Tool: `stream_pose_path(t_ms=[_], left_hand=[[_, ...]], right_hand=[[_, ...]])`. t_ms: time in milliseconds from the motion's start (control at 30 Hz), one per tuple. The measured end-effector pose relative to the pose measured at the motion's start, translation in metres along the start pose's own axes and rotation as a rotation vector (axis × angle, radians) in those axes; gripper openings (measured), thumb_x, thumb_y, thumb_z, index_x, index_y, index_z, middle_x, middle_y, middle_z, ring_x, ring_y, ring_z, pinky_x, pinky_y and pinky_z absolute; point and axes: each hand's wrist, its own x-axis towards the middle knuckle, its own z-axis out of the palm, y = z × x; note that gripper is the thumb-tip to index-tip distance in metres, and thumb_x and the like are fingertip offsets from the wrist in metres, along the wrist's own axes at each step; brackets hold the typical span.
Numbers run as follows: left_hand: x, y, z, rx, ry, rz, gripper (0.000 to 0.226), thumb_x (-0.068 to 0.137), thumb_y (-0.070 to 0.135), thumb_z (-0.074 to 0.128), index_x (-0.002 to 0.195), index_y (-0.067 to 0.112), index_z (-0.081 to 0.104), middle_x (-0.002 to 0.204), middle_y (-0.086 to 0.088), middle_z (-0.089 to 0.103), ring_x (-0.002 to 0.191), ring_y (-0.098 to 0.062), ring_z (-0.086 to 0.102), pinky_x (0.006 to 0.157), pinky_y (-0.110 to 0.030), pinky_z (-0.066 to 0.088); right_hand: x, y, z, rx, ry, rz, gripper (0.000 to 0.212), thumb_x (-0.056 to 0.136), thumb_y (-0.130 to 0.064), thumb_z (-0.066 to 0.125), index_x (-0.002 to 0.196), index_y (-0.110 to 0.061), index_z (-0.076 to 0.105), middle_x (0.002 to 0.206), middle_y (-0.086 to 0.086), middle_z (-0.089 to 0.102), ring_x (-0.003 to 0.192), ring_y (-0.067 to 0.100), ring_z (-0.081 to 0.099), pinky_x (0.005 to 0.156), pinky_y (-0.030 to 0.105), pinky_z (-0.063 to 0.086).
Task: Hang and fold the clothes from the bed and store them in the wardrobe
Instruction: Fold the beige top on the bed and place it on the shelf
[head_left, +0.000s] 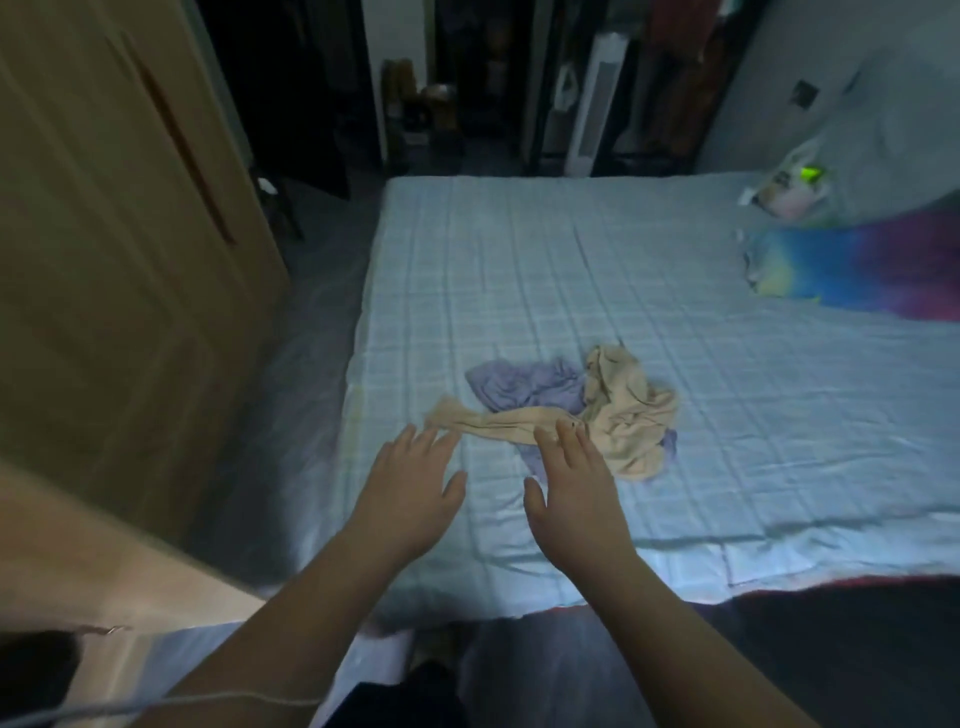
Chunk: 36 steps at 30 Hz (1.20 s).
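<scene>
While the left hand (410, 483) and right hand (576, 488) hovered side by side, fingers straight, gripping nothing, the beige garment (618, 415) lay on the pale checked bed (779, 415), its long strip stretching left toward the wooden wardrobe (104, 260), over a purple garment (524, 387).

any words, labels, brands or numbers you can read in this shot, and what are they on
No text in this view can be read.
On the plastic bag at the far right of the bed: coloured print, too blurred to read.
On the wall plate: a dark square, no lettering to make out.
On the beige garment and the purple garment: no label shows.
</scene>
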Motion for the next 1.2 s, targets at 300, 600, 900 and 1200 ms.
stream_pose_path(t_ms=[300,600,900,1200], left_hand=[[0.137,0.043,0.052,-0.003,-0.091,0.196,0.06,0.099,0.044,0.041,0.151,0.014,0.037,0.153,-0.012,0.041,0.142,-0.03,0.034,0.119,-0.038,0.021],[0.283,0.099,0.092,-0.093,-0.145,0.366,0.044,0.088,0.03,0.051,0.117,0.0,0.066,0.116,-0.021,0.066,0.109,-0.038,0.062,0.097,-0.044,0.05],[0.351,0.135,0.184,-0.172,-0.368,0.137,0.045,0.091,0.02,0.046,0.133,0.006,0.056,0.131,-0.017,0.059,0.121,-0.032,0.053,0.105,-0.038,0.037],[0.381,0.185,0.296,-0.404,-0.478,-0.283,0.025,0.09,0.005,0.052,0.111,-0.005,0.063,0.106,-0.021,0.064,0.095,-0.028,0.06,0.081,-0.029,0.042]], right_hand=[[0.079,0.096,0.005,-0.012,-0.01,0.125,0.059,0.098,-0.034,0.045,0.153,-0.016,0.032,0.161,0.009,0.025,0.15,0.027,0.015,0.122,0.038,0.012],[0.166,0.208,0.007,-0.03,-0.055,0.331,0.059,0.094,-0.028,0.053,0.149,-0.012,0.039,0.156,0.012,0.036,0.146,0.033,0.027,0.12,0.046,0.022],[0.209,0.326,0.044,0.067,-0.183,0.389,0.059,0.091,-0.023,0.058,0.146,-0.009,0.042,0.152,0.016,0.039,0.144,0.034,0.03,0.117,0.04,0.025],[0.268,0.456,0.12,0.084,-0.573,0.228,0.056,0.09,-0.024,0.053,0.144,-0.013,0.042,0.143,0.011,0.045,0.133,0.031,0.041,0.102,0.042,0.04]])
